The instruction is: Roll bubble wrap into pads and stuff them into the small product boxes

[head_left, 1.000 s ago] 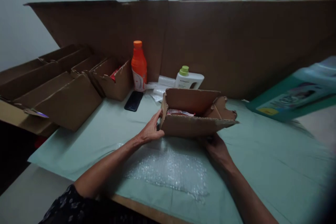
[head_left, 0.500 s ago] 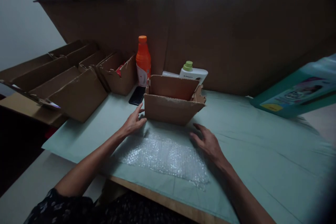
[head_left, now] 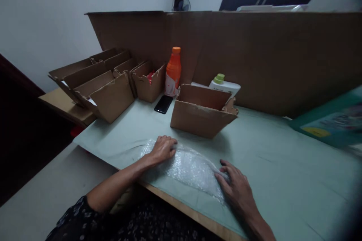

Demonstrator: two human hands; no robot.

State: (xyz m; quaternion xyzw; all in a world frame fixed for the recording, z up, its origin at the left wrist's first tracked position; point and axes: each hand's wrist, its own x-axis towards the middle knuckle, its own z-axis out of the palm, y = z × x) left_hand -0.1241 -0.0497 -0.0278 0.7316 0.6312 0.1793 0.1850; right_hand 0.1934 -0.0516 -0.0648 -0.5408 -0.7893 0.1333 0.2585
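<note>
A sheet of clear bubble wrap (head_left: 189, 169) lies near the table's front edge, its far edge slightly raised. My left hand (head_left: 162, 150) rests on the sheet's left part, fingers curled over its far edge. At the other end, my right hand (head_left: 236, 184) has the sheet's right corner between thumb and fingers. Just beyond the wrap stands an open cardboard box (head_left: 202, 118), with neither hand touching it. What the box holds is hidden by its front wall.
Behind the box are a white bottle with a green cap (head_left: 224, 86), an orange bottle (head_left: 173, 71) and a black phone (head_left: 163, 104). Several open cardboard boxes (head_left: 113, 98) stand at the left. A large green jug (head_left: 333, 116) sits at the right, before a tall cardboard wall (head_left: 268, 52).
Both hands have come back from beside the cardboard box onto the bubble wrap and taken hold of it. The view has turned left.
</note>
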